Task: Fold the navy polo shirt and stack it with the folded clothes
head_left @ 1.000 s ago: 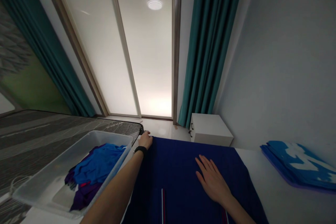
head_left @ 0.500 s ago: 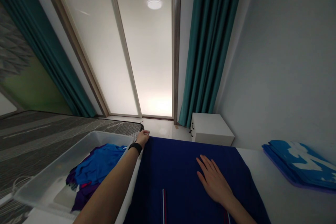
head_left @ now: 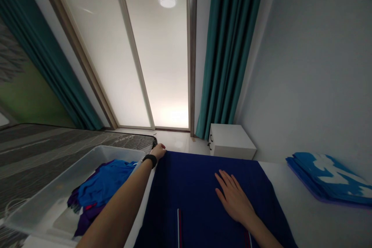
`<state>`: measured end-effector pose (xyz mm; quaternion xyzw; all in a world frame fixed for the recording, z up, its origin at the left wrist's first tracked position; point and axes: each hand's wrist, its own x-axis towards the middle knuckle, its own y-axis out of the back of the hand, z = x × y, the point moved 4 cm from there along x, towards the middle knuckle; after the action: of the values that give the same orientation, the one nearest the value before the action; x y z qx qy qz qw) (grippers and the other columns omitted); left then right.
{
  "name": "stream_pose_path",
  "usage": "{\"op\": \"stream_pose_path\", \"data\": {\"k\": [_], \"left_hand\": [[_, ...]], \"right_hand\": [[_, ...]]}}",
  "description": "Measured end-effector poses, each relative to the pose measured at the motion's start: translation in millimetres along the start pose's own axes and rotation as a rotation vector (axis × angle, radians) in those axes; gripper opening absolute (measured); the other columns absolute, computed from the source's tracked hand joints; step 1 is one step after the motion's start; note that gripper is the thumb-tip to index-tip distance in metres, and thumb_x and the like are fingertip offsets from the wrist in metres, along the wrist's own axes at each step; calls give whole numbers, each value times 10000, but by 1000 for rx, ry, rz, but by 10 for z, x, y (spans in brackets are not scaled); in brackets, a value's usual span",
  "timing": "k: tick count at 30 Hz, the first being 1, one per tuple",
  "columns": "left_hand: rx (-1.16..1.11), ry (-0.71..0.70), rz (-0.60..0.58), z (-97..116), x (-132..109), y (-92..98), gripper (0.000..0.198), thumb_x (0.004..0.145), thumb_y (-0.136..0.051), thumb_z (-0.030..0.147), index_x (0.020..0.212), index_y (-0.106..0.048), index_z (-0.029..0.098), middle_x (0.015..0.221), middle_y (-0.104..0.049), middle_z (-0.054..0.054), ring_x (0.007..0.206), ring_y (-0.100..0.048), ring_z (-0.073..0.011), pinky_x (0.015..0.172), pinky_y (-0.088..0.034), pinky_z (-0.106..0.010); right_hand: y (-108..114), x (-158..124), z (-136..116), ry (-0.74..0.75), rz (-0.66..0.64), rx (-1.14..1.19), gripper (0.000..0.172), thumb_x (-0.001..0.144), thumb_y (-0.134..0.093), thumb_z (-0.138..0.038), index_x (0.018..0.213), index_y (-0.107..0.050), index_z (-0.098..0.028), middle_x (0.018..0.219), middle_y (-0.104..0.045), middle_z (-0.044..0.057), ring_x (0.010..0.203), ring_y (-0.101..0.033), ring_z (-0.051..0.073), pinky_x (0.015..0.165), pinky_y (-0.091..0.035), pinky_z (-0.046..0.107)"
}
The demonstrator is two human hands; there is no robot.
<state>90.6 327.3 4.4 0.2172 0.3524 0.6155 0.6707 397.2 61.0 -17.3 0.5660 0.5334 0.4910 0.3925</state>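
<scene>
Frosted sliding doors [head_left: 128,58] glow at the back, teal curtains [head_left: 229,54] hanging on either side, and a white table [head_left: 314,221] runs across the foreground. Far left, a clear plastic bin [head_left: 37,205] sits on the table with blue and purple clothes [head_left: 99,190] heaped inside. Just beside it, the left hand [head_left: 159,151], black watch on the wrist, reaches out to the far left corner of the dark blue cloth [head_left: 200,193], fingers curled onto that corner; whether they actually pinch it I cannot tell. That cloth lies spread flat over the middle of the table, striped trim showing near the bottom edge. On it rests the right hand [head_left: 234,199], palm down, fingers straight and slightly spread, holding nothing. Behind stands a small white cabinet [head_left: 231,143] on the floor. Far right, a folded blue-and-white stack [head_left: 328,178] lies on the table, well apart from the cloth.
</scene>
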Motion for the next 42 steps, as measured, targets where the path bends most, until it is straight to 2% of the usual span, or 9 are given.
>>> {"op": "stream_pose_path", "data": {"k": [6, 11, 16, 20, 24, 28, 31, 35, 42], "left_hand": [[-151, 8, 28, 63, -86, -68, 341, 934, -585, 347, 1220, -564, 163, 1219, -584, -86, 1028, -609, -231, 857, -533, -429], [-229, -40, 51, 225, -164, 50, 341, 934, -587, 341, 1222, -559, 160, 1212, -587, -90, 1019, -611, -221, 849, -536, -427], [-263, -152, 94, 343, -457, 206, 183, 895, -577, 224, 1019, -654, 113, 924, -683, -68, 609, -660, -130, 525, -500, -232], [-283, -208, 92, 285, -748, 238, 178, 859, -568, 214, 993, -655, 136, 959, -689, -66, 463, -638, -93, 376, -397, -173], [-277, -206, 87, 90, -920, 192, 175, 874, -525, 215, 999, -624, 144, 979, -680, -70, 566, -690, -111, 407, -442, -145], [-225, -221, 104, -113, -1004, 105, 125, 842, -518, 186, 905, -621, 155, 811, -680, -30, 627, -686, -142, 450, -471, -174], [-177, -280, 136, -204, -1073, 32, 106, 814, -530, 175, 843, -632, 167, 724, -670, -9, 681, -671, -160, 574, -509, -221], [-106, -371, 181, -259, -1164, -63, 145, 831, -529, 240, 853, -662, 191, 788, -693, -19, 744, -650, -181, 705, -500, -267], [-31, -459, 179, -303, -1159, -146, 160, 836, -525, 235, 888, -673, 201, 873, -696, -36, 748, -628, -182, 727, -473, -273]], "right_hand": [[5, -7, -4, 5, 10, 1, 598, 982, -243, -536, 1466, -389, -216, 1541, -340, 75, 1433, -258, 232, 1191, -158, 470], [-2, 1, 1, 1, 7, 5, 594, 980, -247, -538, 1464, -392, -225, 1537, -347, 71, 1431, -263, 230, 1189, -167, 472], [-3, 4, 5, 5, 14, -4, 595, 980, -246, -539, 1468, -383, -227, 1539, -341, 70, 1434, -257, 226, 1186, -169, 473], [22, 0, -13, 8, -2, -18, 605, 980, -251, -537, 1470, -378, -205, 1544, -327, 83, 1433, -259, 221, 1185, -179, 465], [36, -1, -27, -1, -19, -25, 607, 976, -265, -529, 1461, -396, -189, 1542, -330, 89, 1431, -265, 227, 1186, -181, 464], [27, 4, -16, -7, -23, -18, 607, 972, -264, -530, 1461, -397, -196, 1542, -332, 82, 1429, -270, 232, 1184, -185, 471], [14, 6, -1, -3, -16, -14, 607, 971, -262, -537, 1460, -400, -205, 1540, -337, 80, 1428, -272, 235, 1184, -183, 474], [-4, 1, 11, 5, -10, -31, 615, 972, -259, -548, 1468, -385, -205, 1545, -327, 77, 1430, -267, 229, 1188, -175, 460], [28, 5, -6, -2, -14, -27, 609, 975, -264, -543, 1457, -404, -199, 1536, -345, 80, 1426, -276, 228, 1185, -186, 463]]}}
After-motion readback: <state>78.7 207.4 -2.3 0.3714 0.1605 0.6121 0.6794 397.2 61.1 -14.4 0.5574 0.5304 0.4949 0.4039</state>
